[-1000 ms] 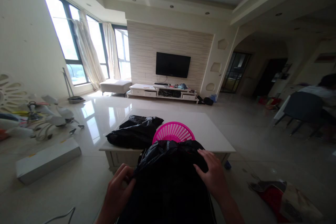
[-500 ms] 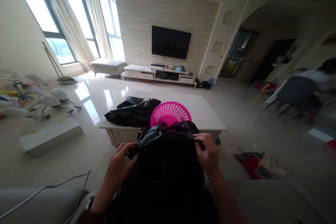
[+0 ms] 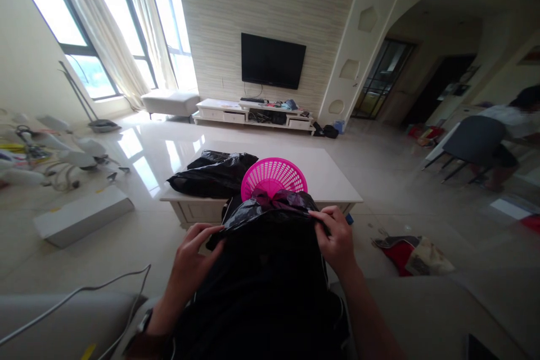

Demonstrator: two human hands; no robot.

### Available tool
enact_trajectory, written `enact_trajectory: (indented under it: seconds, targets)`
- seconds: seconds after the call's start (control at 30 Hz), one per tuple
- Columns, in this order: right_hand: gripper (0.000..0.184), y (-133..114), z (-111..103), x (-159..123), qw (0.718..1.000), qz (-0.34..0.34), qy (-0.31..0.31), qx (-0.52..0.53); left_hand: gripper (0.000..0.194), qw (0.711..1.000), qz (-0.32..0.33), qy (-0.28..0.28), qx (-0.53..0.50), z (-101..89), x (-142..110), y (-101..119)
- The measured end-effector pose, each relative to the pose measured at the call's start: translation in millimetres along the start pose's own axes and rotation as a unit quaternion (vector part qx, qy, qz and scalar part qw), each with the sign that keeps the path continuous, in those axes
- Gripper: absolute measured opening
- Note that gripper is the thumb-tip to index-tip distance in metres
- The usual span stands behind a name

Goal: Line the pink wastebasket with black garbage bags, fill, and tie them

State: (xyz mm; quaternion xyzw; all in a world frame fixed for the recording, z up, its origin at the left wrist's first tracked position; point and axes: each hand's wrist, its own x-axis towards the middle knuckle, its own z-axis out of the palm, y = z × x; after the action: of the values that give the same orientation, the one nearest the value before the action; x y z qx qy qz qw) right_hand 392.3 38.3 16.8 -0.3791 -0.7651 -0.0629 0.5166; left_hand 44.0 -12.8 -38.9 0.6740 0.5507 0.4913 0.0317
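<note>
A black plastic bag [image 3: 270, 218] stretches between my hands, close in front of my body. My left hand [image 3: 194, 256] pinches its left edge, thumb below and fingers above. At the right edge my right hand [image 3: 335, 236] grips the plastic between thumb and fingers. Just beyond the bag is a bright pink slotted plastic basket [image 3: 274, 171], tilted so its inside faces me; the bag's upper part covers its lower side. A second heap of black plastic bags [image 3: 215, 174] lies left of the basket on a white coffee table [image 3: 327, 174].
A long white box [image 3: 84, 219] lies on the floor at the left. Red and beige cloth [image 3: 415, 256] lies on the floor at the right. A person [image 3: 512, 129] sits by a dark chair [image 3: 472, 138]. A grey cable [image 3: 84, 288] crosses the sofa.
My hands still hold the bag's edges; the right hand and the bag's edge have shifted slightly up in view. The whole view has tilted a little. The basket stays in place.
</note>
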Motion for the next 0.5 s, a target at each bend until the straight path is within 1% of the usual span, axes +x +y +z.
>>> enact_trajectory:
  seconds: [0.07, 0.17, 0.27, 0.37, 0.43, 0.5]
  targets:
    - [0.028, -0.7, -0.6, 0.1, 1.000, 0.002, -0.003, 0.008, 0.022, 1.000, 0.020, 0.004, 0.003, 1.0, -0.7, 0.4]
    - [0.025, -1.2, -2.8, 1.4, 1.000, 0.004, -0.013, 0.024, 0.011, 0.999, 0.049, 0.023, 0.005, -1.2, -2.0, 2.7]
    - [0.025, -0.6, -4.7, 2.4, 0.999, 0.000, -0.017, 0.034, 0.005, 0.995, 0.058, 0.074, 0.010, -5.9, -3.0, 8.7]
    - [0.026, -1.8, -5.8, 2.2, 0.999, -0.006, -0.025, 0.039, 0.007, 0.991, 0.056, 0.117, 0.014, -8.5, -2.4, 16.9]
    - [0.025, -4.5, -6.4, 2.2, 0.998, -0.010, -0.030, 0.045, 0.010, 0.992, 0.051, 0.115, 0.013, -7.8, -1.1, 21.8]
    - [0.025, -8.0, -7.6, 2.9, 0.998, -0.016, -0.034, 0.053, 0.018, 0.994, 0.055, 0.090, 0.008, -5.8, 0.2, 25.1]
